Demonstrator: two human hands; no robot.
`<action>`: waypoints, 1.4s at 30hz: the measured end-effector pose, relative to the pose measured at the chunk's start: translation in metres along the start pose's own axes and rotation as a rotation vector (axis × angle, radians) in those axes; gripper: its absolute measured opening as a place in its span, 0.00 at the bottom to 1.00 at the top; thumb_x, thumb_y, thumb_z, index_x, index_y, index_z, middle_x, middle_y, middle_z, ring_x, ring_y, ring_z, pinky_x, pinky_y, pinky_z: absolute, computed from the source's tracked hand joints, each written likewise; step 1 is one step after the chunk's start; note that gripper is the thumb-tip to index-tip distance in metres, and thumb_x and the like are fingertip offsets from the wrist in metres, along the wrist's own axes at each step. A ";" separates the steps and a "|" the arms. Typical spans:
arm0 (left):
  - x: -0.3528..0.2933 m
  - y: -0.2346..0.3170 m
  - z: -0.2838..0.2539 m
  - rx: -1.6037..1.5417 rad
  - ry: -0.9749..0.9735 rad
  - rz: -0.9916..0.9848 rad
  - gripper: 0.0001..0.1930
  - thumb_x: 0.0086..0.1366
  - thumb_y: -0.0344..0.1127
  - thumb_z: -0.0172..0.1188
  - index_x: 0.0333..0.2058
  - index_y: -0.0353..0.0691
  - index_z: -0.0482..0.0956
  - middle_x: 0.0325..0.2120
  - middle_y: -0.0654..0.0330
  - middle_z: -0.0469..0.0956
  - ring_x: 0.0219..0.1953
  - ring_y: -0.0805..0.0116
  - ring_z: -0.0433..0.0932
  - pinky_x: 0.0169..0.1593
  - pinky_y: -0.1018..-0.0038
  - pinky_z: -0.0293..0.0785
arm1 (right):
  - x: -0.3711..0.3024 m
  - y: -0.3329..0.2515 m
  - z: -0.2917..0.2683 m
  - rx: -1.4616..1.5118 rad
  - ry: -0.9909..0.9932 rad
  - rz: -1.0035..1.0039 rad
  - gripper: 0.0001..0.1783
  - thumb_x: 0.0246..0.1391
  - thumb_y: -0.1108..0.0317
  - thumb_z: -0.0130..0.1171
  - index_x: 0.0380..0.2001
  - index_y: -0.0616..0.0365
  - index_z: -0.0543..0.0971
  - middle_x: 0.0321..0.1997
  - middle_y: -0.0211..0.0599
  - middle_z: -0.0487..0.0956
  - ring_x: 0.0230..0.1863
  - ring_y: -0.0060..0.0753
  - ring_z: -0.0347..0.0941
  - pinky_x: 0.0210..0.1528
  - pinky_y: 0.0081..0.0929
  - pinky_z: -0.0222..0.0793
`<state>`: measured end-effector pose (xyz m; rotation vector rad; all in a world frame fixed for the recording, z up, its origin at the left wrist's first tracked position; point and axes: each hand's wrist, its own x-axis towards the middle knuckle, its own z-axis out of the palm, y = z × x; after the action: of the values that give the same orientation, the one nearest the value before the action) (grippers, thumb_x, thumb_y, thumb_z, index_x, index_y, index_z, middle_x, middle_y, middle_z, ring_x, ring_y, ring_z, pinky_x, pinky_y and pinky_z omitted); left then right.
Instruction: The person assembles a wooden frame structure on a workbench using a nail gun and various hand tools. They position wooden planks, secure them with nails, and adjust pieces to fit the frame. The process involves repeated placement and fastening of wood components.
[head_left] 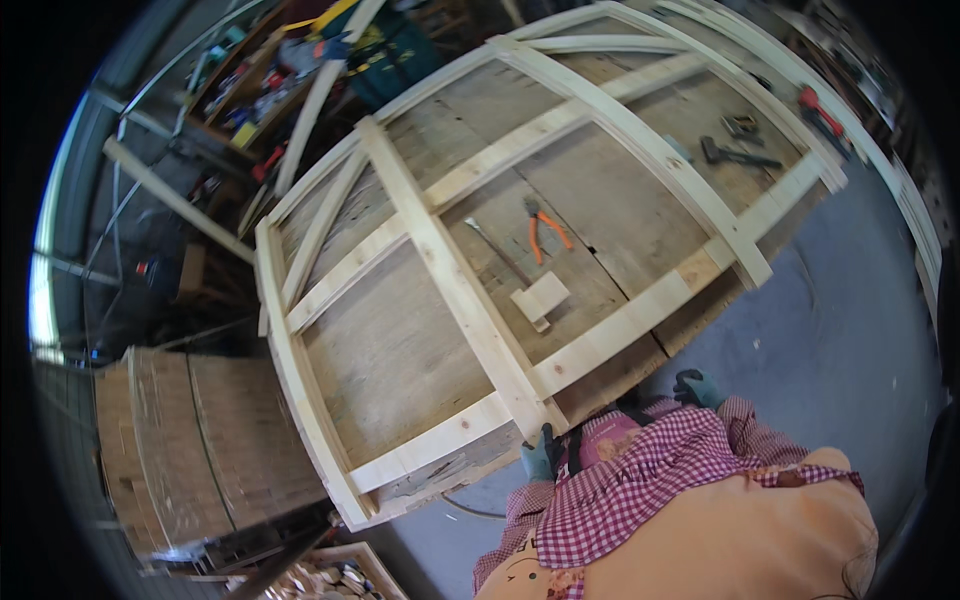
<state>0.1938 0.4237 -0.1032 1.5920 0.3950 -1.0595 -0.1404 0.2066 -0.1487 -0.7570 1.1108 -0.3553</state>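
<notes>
A large frame of pale wooden beams (pixel 455 280) lies on a plywood-topped table (pixel 390 350) in front of me. My left hand (pixel 541 456), in a grey-green glove with dark fingers, is closed round the near end of a long crosswise beam. Off the near edge of the table, my right hand (pixel 697 388), gloved alike, hangs with its fingers loosely bent and nothing seen in them. Between the beams lie orange-handled pliers (pixel 549 232), a long metal bar (pixel 497 248) and a small wood block (pixel 541 300).
A hammer (pixel 740 154) and a tape measure (pixel 741 127) rest in the right bay. A red tool (pixel 822 110) sits beyond the frame's right end. Stacked boards (pixel 215 440) stand at left, near a box of offcuts (pixel 345 578). A cluttered shelf (pixel 250 95) stands behind.
</notes>
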 end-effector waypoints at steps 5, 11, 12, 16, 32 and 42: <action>-0.011 -0.010 0.004 0.039 0.022 0.096 0.13 0.56 0.36 0.64 0.35 0.36 0.74 0.23 0.57 0.76 0.20 0.67 0.74 0.20 0.73 0.69 | -0.047 -0.057 0.023 -0.186 0.439 -0.105 0.18 0.46 0.64 0.60 0.41 0.59 0.75 0.30 0.35 0.77 0.30 0.28 0.73 0.31 0.26 0.69; -0.022 -0.010 0.000 0.026 -0.105 0.020 0.18 0.60 0.40 0.58 0.44 0.42 0.64 0.33 0.54 0.73 0.33 0.60 0.76 0.33 0.68 0.74 | -0.034 -0.085 -0.087 -0.638 0.989 -0.205 0.45 0.38 0.57 0.66 0.59 0.55 0.58 0.56 0.53 0.66 0.56 0.52 0.64 0.57 0.40 0.60; -0.007 -0.022 -0.024 -0.178 -0.191 -0.077 0.19 0.61 0.44 0.56 0.46 0.47 0.60 0.38 0.53 0.70 0.39 0.56 0.74 0.38 0.63 0.73 | -0.030 -0.113 -0.092 -0.723 1.029 -0.191 0.47 0.37 0.56 0.66 0.60 0.54 0.57 0.59 0.54 0.63 0.58 0.53 0.61 0.59 0.41 0.58; -0.062 -0.012 0.008 -0.104 0.222 -0.039 0.19 0.64 0.47 0.51 0.49 0.48 0.58 0.51 0.50 0.65 0.47 0.47 0.71 0.45 0.55 0.71 | 0.012 -0.194 -0.110 -0.935 1.000 -0.242 0.55 0.34 0.51 0.68 0.64 0.54 0.50 0.66 0.53 0.52 0.66 0.53 0.50 0.64 0.41 0.51; -0.128 -0.085 0.142 -0.167 0.104 0.251 0.21 0.65 0.32 0.50 0.55 0.47 0.56 0.46 0.52 0.71 0.38 0.53 0.77 0.36 0.62 0.76 | 0.030 -0.272 -0.167 -0.836 0.287 -0.511 0.41 0.37 0.66 0.62 0.57 0.64 0.61 0.52 0.58 0.69 0.51 0.55 0.68 0.51 0.41 0.68; -0.118 -0.033 0.194 -0.086 0.117 0.196 0.26 0.61 0.47 0.58 0.53 0.41 0.63 0.46 0.48 0.73 0.40 0.54 0.77 0.40 0.64 0.76 | 0.031 -0.254 -0.147 0.218 -0.049 0.201 0.26 0.52 0.55 0.60 0.49 0.61 0.70 0.45 0.42 0.77 0.41 0.41 0.76 0.40 0.35 0.75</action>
<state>0.0248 0.2904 -0.0236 1.5851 0.3501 -0.7928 -0.2330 -0.0446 -0.0253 -0.4548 1.0719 -0.2803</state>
